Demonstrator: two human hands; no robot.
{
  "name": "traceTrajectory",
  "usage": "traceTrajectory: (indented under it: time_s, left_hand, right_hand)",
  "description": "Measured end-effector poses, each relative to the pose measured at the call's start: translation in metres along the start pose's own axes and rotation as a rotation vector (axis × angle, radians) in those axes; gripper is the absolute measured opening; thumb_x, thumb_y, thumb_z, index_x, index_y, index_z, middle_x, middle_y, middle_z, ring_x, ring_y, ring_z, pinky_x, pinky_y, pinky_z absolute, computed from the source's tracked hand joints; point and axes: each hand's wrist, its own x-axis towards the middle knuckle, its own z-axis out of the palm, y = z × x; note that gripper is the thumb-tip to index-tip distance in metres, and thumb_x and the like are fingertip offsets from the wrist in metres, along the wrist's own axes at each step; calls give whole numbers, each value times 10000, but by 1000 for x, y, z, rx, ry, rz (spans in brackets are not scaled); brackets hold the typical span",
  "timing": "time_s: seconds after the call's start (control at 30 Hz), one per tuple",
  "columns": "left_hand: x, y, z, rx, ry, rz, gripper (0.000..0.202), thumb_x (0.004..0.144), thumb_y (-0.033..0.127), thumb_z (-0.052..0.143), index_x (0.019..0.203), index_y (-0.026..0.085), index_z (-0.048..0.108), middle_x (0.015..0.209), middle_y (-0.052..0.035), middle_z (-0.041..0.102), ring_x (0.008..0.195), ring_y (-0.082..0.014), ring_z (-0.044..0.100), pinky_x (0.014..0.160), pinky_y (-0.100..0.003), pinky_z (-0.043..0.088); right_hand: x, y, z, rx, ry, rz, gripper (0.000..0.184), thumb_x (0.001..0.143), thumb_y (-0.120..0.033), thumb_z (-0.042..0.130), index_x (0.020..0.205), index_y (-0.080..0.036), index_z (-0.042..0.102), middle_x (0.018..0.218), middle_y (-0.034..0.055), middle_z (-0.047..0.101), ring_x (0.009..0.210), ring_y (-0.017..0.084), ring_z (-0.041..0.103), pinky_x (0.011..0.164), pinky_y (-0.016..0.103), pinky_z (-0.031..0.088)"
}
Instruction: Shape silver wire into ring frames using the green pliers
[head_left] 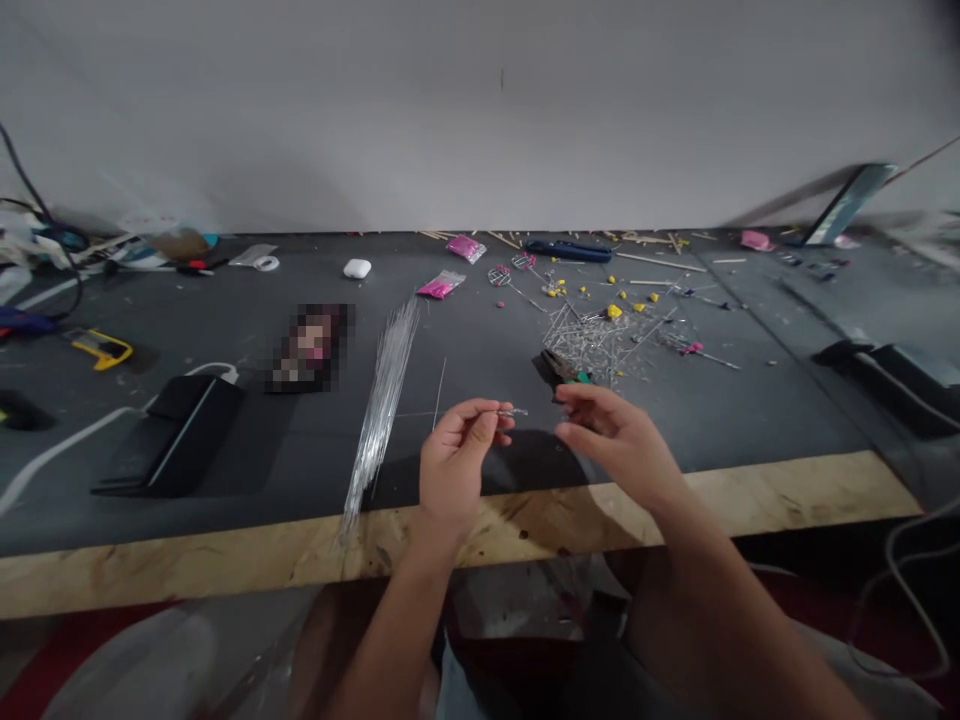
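Between the thumb and fingertips of my left hand is a thin metal wire. Its short twisted end sticks out to the right, and a fine straight length seems to run out leftward. My right hand is held just to the right, thumb and index finger apart, with nothing visible between them. Right behind its fingertips are pliers, jaws toward the far left; part of their green handle is hidden by the hand. A long bundle of straight silvery wires lies left of my left hand.
A heap of cut wire pieces with yellow bits spreads beyond the pliers. Farther back are pink packets and a dark blue tool. Leftward lie a phone, a black stand-like object and a yellow cutter. A wooden edge runs along the front.
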Motion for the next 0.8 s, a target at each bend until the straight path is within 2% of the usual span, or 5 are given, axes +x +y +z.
traceTrajectory:
  time_s: [0.07,0.2,0.33,0.6,0.8]
  left_hand:
    - [-2,-3,1,47,-16,-9,94,773,233,645,846,185,679,886,-39,694,772,-134,630,646,-242,497]
    - [-5,-5,1,133,-33,-10,71,772,223,648,820,202,695,822,-8,695,758,-107,621,709,-226,491]
    - [-6,-5,-1,139,-15,-8,95,766,224,653,845,196,696,799,-8,691,701,-105,616,699,-241,501]
    - [-6,-2,-2,94,4,4,113,754,213,656,854,177,696,866,-45,709,740,-123,634,728,-268,520]
    - [-7,-2,3,114,58,76,85,793,206,615,825,182,689,850,-33,693,773,-121,631,738,-250,519]
  right_hand:
    - [-8,-7,16,185,-84,41,377,724,-313,684,1082,-236,593,961,42,641,830,160,600,763,328,496]
    - [-11,-13,38,352,-95,104,246,726,-323,685,935,-200,643,865,28,680,797,148,622,747,302,508]
    - [-8,-18,46,343,-10,140,139,750,-308,661,826,-191,652,784,9,695,739,134,641,708,273,512]
    - [-10,-24,55,229,118,63,124,785,-289,622,851,-192,660,832,36,711,756,160,649,712,311,519]
    - [-13,-22,64,297,149,67,91,786,-274,624,842,-209,652,820,22,712,763,159,658,748,327,526]
